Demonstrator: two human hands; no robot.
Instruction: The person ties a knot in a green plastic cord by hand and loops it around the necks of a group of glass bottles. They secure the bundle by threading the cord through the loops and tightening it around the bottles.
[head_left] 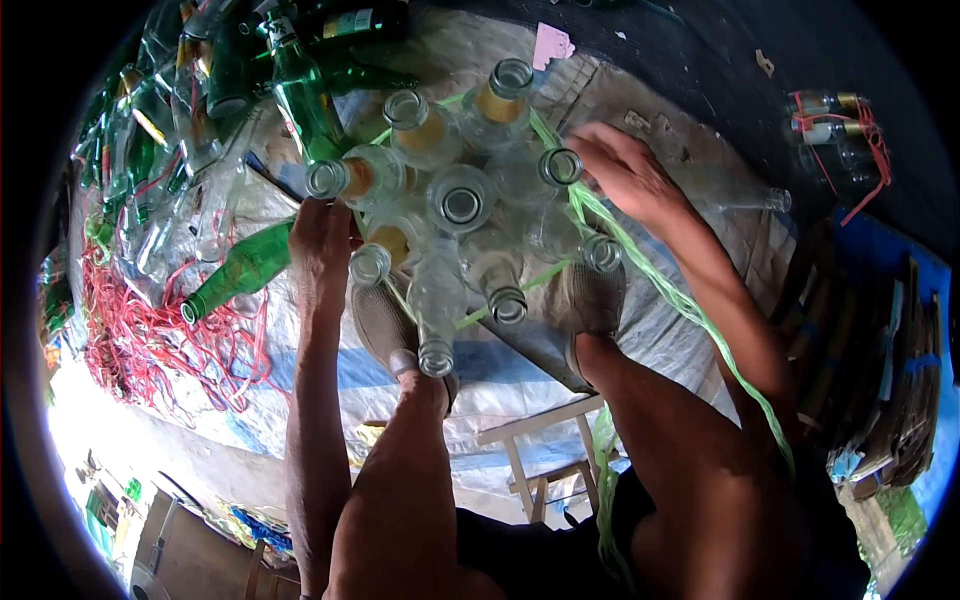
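A cluster of several clear glass bottles (461,199) stands upright in front of me, with green plastic twine (672,288) running around it. My left hand (322,238) is against the cluster's left side, just below a bottle mouth. Its fingers are curled in, and what they grip is partly hidden. At the right side, my right hand (628,172) reaches past the bottles with fingers stretched out and slightly blurred. From the cluster, the loose twine trails down across my right forearm. A green glass bottle (240,268) lies beside my left hand.
Many green and clear bottles (300,95) lie at the upper left, above a tangle of red plastic string (170,335). Tied bottles (835,130) lie far right. A clear bottle (735,196) rests beyond my right arm. My shoes (385,322) flank the cluster's near side on the sheet.
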